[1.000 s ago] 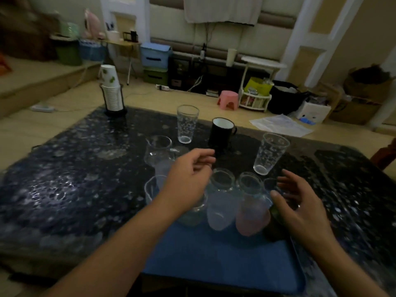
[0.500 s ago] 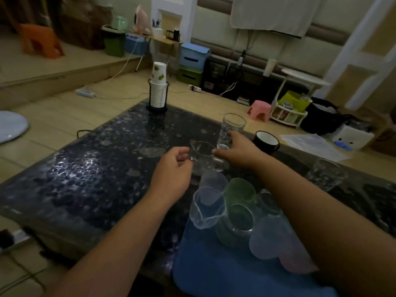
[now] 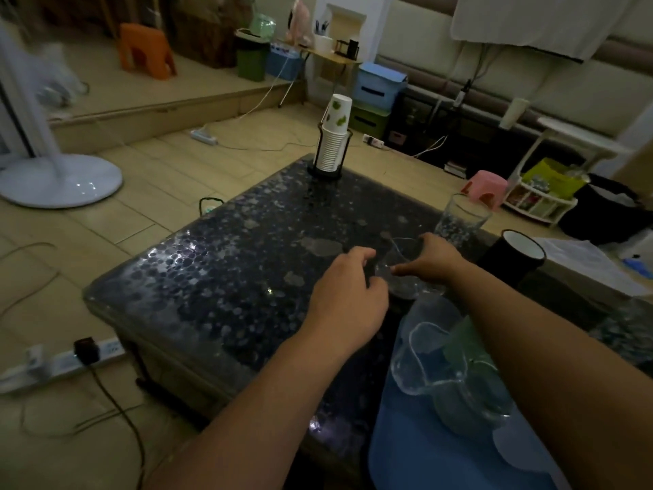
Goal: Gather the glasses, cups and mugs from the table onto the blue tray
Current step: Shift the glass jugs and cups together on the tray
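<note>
We're closing right hand [image 3: 433, 261] fingers on clear pitcher [image 3: 403, 274], left hand [image 3: 348, 302] curled empty beside; risk: knocking tall glass [image 3: 459, 221] w/ wrist

A stack of paper cups [image 3: 334, 143] stands at the table's far corner; a white fan base [image 3: 60, 180] sits on the floor.

No legible text or labels anywhere.
</note>
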